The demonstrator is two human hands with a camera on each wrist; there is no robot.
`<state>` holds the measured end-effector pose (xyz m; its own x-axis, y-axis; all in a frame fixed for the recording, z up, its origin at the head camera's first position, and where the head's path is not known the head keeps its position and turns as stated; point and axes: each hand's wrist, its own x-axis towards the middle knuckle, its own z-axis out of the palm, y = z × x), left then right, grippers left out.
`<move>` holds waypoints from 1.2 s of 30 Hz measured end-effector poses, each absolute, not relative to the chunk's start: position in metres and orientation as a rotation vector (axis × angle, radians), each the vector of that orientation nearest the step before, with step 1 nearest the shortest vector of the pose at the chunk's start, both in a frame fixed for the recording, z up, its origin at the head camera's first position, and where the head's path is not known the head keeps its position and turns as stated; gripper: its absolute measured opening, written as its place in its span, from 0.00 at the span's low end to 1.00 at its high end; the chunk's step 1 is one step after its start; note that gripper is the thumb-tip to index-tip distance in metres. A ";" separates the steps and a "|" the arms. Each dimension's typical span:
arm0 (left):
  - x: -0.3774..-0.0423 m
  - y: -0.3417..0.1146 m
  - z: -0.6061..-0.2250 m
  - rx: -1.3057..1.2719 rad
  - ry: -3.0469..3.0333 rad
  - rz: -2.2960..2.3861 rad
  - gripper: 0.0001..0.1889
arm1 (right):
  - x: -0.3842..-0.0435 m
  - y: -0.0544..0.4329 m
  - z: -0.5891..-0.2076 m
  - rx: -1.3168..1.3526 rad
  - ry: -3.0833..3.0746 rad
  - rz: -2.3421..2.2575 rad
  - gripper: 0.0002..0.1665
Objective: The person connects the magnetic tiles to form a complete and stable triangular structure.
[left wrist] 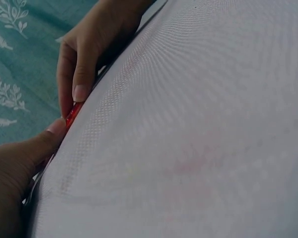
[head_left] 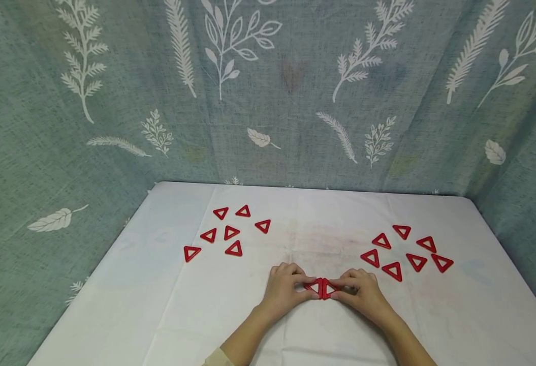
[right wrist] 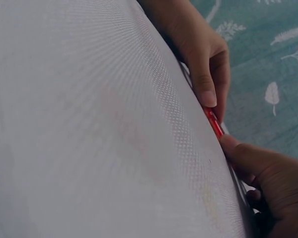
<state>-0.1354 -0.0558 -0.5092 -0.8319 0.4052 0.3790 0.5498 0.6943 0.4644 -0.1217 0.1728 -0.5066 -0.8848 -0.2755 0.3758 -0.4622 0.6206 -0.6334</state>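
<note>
Two red triangle frames meet side to side on the white table, near its front middle. My left hand (head_left: 287,288) pinches the left triangle (head_left: 314,287) between thumb and fingers at its outer corner. The right triangle (head_left: 328,288) is pinched the same way by my right hand (head_left: 360,291). Their straight sides lie against each other, with the points facing outward into the hands. From the left wrist, only a thin red edge (left wrist: 73,115) shows between the fingertips; the right wrist view has a similar red strip (right wrist: 214,122).
Several loose red triangles (head_left: 231,233) lie scattered at the back left of the white table (head_left: 322,223). Another group of red triangles (head_left: 416,262) spreads over the right side. A green curtain with white leaf prints (head_left: 268,91) hangs behind the table and along both sides.
</note>
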 end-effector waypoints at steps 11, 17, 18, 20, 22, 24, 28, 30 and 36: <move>-0.133 -0.058 -0.511 -0.771 -2.620 -0.848 0.20 | -0.115 0.175 -0.512 0.511 -2.616 1.081 0.19; -0.134 -0.060 -0.509 -0.757 -2.639 -0.836 0.20 | -0.112 0.177 -0.506 0.411 -2.679 1.113 0.18; -0.134 -0.060 -0.509 -0.753 -2.642 -0.836 0.20 | -0.111 0.177 -0.505 0.399 -2.681 1.118 0.18; -0.135 -0.061 -0.508 -0.744 -2.651 -0.840 0.20 | -0.112 0.178 -0.504 0.398 -2.656 1.127 0.17; -0.135 -0.061 -0.508 -0.737 -2.657 -0.848 0.20 | -0.113 0.179 -0.504 0.420 -2.607 1.126 0.17; -0.135 -0.061 -0.508 -0.735 -2.659 -0.857 0.20 | -0.114 0.181 -0.505 0.454 -2.550 1.118 0.17; -0.135 -0.061 -0.509 -0.728 -2.660 -0.870 0.21 | -0.114 0.185 -0.508 0.465 -2.514 1.099 0.17; -0.134 -0.061 -0.510 -0.726 -2.657 -0.872 0.20 | -0.113 0.186 -0.509 0.431 -2.535 1.075 0.17; -0.134 -0.062 -0.512 -0.735 -2.651 -0.881 0.20 | -0.110 0.192 -0.510 0.368 -2.529 1.058 0.17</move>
<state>-0.1337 -0.0616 -0.5122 -0.8408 0.3834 0.3822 0.5359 0.6896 0.4871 -0.1097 0.1919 -0.5100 -0.8960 -0.0945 0.4340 -0.3754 0.6834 -0.6262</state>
